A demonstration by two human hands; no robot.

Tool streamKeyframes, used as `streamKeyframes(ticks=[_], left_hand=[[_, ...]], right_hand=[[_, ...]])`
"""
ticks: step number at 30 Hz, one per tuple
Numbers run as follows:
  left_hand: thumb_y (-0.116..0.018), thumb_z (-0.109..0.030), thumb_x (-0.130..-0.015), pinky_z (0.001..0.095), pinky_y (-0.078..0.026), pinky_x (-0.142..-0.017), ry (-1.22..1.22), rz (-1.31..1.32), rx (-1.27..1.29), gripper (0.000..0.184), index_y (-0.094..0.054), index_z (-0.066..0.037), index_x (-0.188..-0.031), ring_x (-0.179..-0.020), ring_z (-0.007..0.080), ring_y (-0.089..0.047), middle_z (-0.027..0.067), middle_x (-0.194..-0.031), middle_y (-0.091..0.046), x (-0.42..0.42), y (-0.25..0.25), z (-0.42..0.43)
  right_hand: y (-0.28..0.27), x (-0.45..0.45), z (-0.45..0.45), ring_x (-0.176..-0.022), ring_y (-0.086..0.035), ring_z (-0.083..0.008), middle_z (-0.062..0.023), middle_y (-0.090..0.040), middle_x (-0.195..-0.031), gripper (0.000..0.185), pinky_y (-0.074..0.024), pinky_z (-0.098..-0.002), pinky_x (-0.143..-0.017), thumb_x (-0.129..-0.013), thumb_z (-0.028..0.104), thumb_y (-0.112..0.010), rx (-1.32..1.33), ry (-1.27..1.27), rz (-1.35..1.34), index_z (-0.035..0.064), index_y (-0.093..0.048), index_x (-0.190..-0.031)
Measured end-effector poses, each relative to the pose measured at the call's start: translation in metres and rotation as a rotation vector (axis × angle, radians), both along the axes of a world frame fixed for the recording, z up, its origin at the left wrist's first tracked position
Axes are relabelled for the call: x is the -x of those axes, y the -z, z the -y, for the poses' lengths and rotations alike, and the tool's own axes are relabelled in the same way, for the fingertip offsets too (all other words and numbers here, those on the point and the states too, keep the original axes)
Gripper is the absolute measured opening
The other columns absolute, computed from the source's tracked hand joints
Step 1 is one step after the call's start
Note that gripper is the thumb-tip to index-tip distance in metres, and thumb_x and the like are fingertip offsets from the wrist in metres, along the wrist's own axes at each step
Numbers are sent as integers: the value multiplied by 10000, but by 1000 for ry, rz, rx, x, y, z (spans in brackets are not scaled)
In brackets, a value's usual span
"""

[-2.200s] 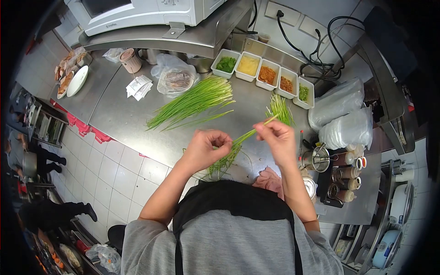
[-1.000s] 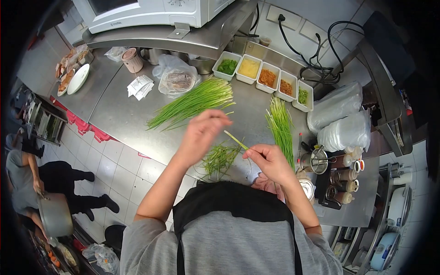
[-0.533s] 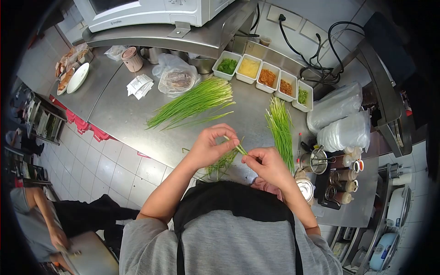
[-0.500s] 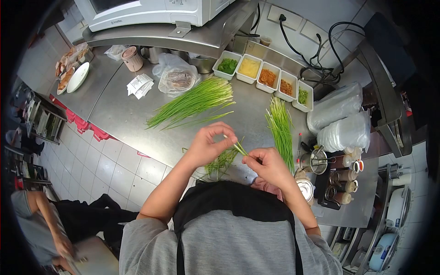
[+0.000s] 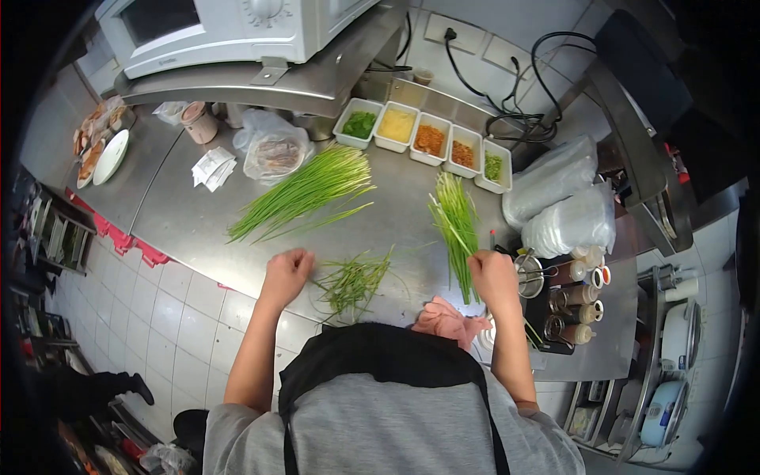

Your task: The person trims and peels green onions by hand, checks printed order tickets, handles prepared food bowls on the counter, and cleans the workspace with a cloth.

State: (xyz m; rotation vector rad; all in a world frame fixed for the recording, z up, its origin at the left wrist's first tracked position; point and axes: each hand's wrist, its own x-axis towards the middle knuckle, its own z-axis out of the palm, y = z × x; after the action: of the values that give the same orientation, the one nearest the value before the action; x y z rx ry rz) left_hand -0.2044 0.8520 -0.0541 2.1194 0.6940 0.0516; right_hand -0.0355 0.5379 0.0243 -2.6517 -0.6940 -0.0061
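My left hand (image 5: pixel 287 277) is closed at the counter's front edge, with nothing showing in its curled fingers. To its right lies a loose, tangled pile of green trimmings (image 5: pixel 352 285). My right hand (image 5: pixel 495 279) is closed beside the smaller bundle of long green stalks (image 5: pixel 454 226); a few thin stalks (image 5: pixel 533 332) come out past its forearm, their upper part hidden. The larger bundle of green stalks (image 5: pixel 309 190) lies across the steel counter. A crumpled pink cloth (image 5: pixel 447 321) sits by the black apron.
White tubs of chopped food (image 5: pixel 429 140) line the back, below a white microwave (image 5: pixel 214 32) on a shelf. A bagged item (image 5: pixel 273 150) and papers (image 5: pixel 214 169) lie left. Plastic bags (image 5: pixel 570 222), a metal pot (image 5: pixel 528 273) and sauce bottles (image 5: pixel 578 297) stand right. Another person's leg (image 5: pixel 119 388) shows lower left.
My hands have moved apart, the left one leftward and the right one to the smaller bundle. The stalk pinched between them is gone from there. The view has shifted; the other person has mostly left view.
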Motion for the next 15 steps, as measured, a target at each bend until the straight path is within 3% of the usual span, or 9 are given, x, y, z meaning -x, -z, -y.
streamKeyframes(ticks=[2,3,6,7,8,10,12,15], left_hand=[[-631,-316,-827,399,-351,-851,162,-124,-273,268,-637,-52,-873,-798,172,-569,64,-759,-606,3,-4,14],[-641,-335,-812,456,-331,-897,238,-188,-413,290,-647,-59,-900,-830,204,-584,84,-800,-619,4,-6,19],[-662,-371,-772,589,-184,-974,195,131,-717,433,-621,-47,-1055,-946,273,-577,105,-986,-620,-2,-2,35],[-670,-370,-763,556,-221,-985,145,232,-686,480,-594,-38,-1101,-971,283,-568,118,-1035,-601,-10,-11,43],[-677,-368,-753,523,-257,-996,92,330,-655,531,-566,-30,-1148,-996,294,-559,130,-1084,-582,-21,-23,52],[-678,-295,-783,412,-383,-932,249,507,-275,534,-514,-12,-1205,-990,263,-570,115,-1056,-601,-39,-37,61],[-653,-181,-824,295,-460,-787,260,654,472,335,-582,-13,-1106,-877,171,-591,78,-952,-632,-52,-53,82],[-661,-147,-825,217,-438,-666,188,608,864,175,-649,-20,-944,-716,68,-554,16,-812,-635,-67,-51,82]], right_hand=[[-8,-8,6,-739,-571,-418,-242,-592,-757,177,-452,-485,-644,-813,155,-557,-28,71,15,13,-659,-790],[-3,-12,9,-605,-605,-333,-193,-607,-664,177,-455,-416,-565,-831,152,-556,-100,12,78,6,-651,-799],[-5,-7,0,-451,-467,-130,-31,-527,-562,196,-366,-258,-455,-889,149,-535,-446,-98,-432,-12,-635,-839],[-13,1,-8,-498,-369,-22,53,-442,-592,212,-300,-184,-451,-925,179,-511,-546,-122,-655,4,-624,-888],[-13,6,-15,-496,-370,-27,50,-445,-592,211,-298,-186,-449,-923,183,-515,-584,-164,-740,5,-623,-888],[-10,16,-28,-492,-374,-37,43,-451,-592,209,-295,-189,-445,-920,190,-524,-653,-253,-917,8,-621,-887],[-8,28,-43,-488,-330,-19,78,-409,-570,186,-247,-189,-433,-925,170,-511,-713,-276,-1015,33,-627,-874],[-10,38,-54,-493,-322,-17,81,-397,-571,183,-241,-192,-435,-924,175,-515,-692,-295,-1011,40,-627,-872]])
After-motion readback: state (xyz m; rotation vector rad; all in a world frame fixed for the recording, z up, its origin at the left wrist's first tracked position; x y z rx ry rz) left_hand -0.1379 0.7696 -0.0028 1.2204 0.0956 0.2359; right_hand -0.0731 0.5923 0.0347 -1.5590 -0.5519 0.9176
